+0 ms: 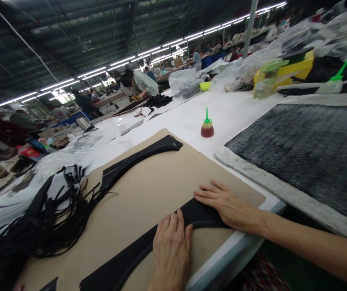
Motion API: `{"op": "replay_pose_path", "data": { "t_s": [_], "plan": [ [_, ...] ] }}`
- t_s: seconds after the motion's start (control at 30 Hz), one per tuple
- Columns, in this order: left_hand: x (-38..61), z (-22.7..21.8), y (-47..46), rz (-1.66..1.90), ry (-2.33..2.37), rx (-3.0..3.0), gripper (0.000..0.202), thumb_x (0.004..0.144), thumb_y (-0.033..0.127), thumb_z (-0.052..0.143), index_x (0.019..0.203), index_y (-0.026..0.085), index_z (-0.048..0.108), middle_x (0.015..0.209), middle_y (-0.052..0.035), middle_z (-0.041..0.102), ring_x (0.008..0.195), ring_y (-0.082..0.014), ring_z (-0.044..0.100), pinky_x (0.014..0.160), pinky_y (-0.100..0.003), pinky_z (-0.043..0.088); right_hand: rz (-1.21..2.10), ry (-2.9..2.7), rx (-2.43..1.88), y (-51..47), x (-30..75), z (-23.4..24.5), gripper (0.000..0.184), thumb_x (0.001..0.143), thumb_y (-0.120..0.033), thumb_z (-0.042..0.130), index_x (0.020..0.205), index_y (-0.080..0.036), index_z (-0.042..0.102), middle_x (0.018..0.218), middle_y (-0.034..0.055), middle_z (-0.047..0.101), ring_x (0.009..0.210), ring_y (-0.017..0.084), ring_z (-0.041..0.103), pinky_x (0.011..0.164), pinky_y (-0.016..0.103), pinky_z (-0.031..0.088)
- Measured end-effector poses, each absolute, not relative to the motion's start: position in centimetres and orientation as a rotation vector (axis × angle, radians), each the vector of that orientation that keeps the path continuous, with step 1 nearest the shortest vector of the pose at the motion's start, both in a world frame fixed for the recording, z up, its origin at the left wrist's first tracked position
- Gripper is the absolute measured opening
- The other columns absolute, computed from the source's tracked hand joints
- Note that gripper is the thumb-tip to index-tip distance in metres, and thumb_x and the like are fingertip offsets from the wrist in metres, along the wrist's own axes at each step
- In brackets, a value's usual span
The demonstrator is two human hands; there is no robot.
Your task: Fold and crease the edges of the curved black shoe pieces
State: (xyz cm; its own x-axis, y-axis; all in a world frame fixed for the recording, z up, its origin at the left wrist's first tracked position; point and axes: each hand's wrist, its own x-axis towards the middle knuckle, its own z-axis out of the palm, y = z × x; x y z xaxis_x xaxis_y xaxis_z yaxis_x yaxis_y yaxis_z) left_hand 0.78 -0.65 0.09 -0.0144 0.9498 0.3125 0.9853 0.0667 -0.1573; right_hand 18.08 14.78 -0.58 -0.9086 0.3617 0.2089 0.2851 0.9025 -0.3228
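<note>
My left hand [171,250] lies flat, fingers together, pressing on a curved black strip [125,262] that runs across a brown cardboard sheet [149,182]. My right hand [226,204] lies flat with fingers stretched out over the strip's upper bend, its fingertips on the cardboard. A second stack of curved black strips [139,157] lies farther up the cardboard, apart from both hands.
A tangle of thin black strips [40,226] is heaped at the left. A small brown bottle with a green nozzle [207,127] stands on the white table [228,113]. A dark textured mat [309,149] lies at the right. Other people work at tables behind.
</note>
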Motion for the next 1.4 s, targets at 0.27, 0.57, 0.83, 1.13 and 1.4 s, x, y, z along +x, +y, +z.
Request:
{"op": "replay_pose_path", "data": {
  "t_s": [0.27, 0.57, 0.83, 1.13, 1.4],
  "plan": [
    [-4.3, 0.1, -6.9, -0.111, -2.156, -1.773, 0.032, 0.097, 0.024, 0.040, 0.119, 0.015, 0.062, 0.107, -0.0072, 0.068, 0.096, -0.0199, 0.062, 0.087, -0.034, 0.050, 0.236, -2.832, -0.429, 15.9, 18.7, -2.3, 0.063, 0.080, -0.003, 0.035, 0.137, -0.026, 0.051, 0.142, 0.0002, 0.049, 0.133, 0.024, 0.041, 0.110, 0.057, 0.028],
    [-14.3, 1.7, -16.5, -0.192, -2.716, -1.277, 0.031, 0.093, 0.029, 0.043, 0.115, 0.021, 0.064, 0.110, -0.0055, 0.066, 0.104, -0.0221, 0.062, 0.090, -0.038, 0.050, 0.270, -2.740, -0.476, 16.7, 17.7, -1.7, 0.044, 0.095, -0.024, 0.038, 0.137, -0.028, 0.049, 0.129, 0.0040, 0.059, 0.116, 0.022, 0.054, 0.100, 0.044, 0.041],
    [-15.6, 3.9, -15.9, -0.209, -2.775, -1.278, 0.031, 0.087, 0.022, 0.050, 0.115, 0.023, 0.063, 0.114, -0.0072, 0.063, 0.110, -0.0265, 0.055, 0.095, -0.047, 0.044, 0.222, -2.784, -0.327, 15.9, 13.9, 2.2, 0.032, 0.092, -0.028, 0.048, 0.121, -0.026, 0.060, 0.116, 0.0065, 0.061, 0.103, 0.023, 0.055, 0.091, 0.042, 0.040],
    [-6.6, 1.4, -7.9, -0.298, -2.443, -1.962, 0.048, 0.089, 0.005, 0.036, 0.132, 0.020, 0.052, 0.118, -0.0073, 0.062, 0.104, -0.0211, 0.055, 0.096, -0.038, 0.046, 0.349, -2.934, -0.054, 10.2, 8.7, 2.2, 0.035, 0.084, -0.006, 0.048, 0.113, -0.020, 0.060, 0.103, 0.0056, 0.061, 0.092, 0.020, 0.053, 0.085, 0.037, 0.037],
    [-6.1, 0.5, -7.8, -0.221, -2.322, -1.952, 0.055, 0.082, 0.000, 0.038, 0.131, 0.018, 0.053, 0.107, -0.0078, 0.065, 0.095, -0.0215, 0.057, 0.089, -0.037, 0.048, 0.106, -2.866, -0.053, 11.2, 10.6, 0.1, 0.048, 0.079, -0.004, 0.049, 0.123, -0.021, 0.055, 0.105, 0.0068, 0.062, 0.092, 0.022, 0.054, 0.089, 0.042, 0.034]
  ]
}}
